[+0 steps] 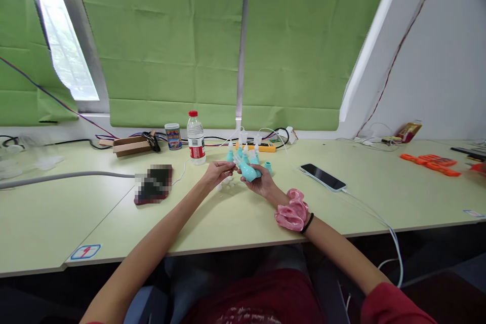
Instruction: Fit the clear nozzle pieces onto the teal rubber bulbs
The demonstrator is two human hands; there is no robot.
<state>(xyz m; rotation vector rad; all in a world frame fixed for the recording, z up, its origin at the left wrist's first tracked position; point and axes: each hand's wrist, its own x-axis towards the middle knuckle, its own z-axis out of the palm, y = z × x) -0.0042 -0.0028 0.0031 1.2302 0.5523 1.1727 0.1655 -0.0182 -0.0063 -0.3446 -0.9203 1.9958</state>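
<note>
My right hand [261,183] is wrapped round a turquoise squeeze bulb [248,172], tilted with its clear nozzle pointing up and left. The fingers of my left hand [218,173] are pinched together at the nozzle's end; whatever they hold there is too small to make out. Just behind my hands stand several more turquoise bulbs [230,153] with clear or white tips. One turquoise piece [268,167] sits on the right without a visible tip. Small whitish translucent pieces [227,184] lie on the table below my left hand.
A water bottle [196,139] with a red cap and a can [173,136] stand behind to the left, near a cardboard box [131,146]. A phone [322,177] with a cable lies to the right. Orange parts [430,164] lie farther right. A yellow power strip [261,147] is at the back.
</note>
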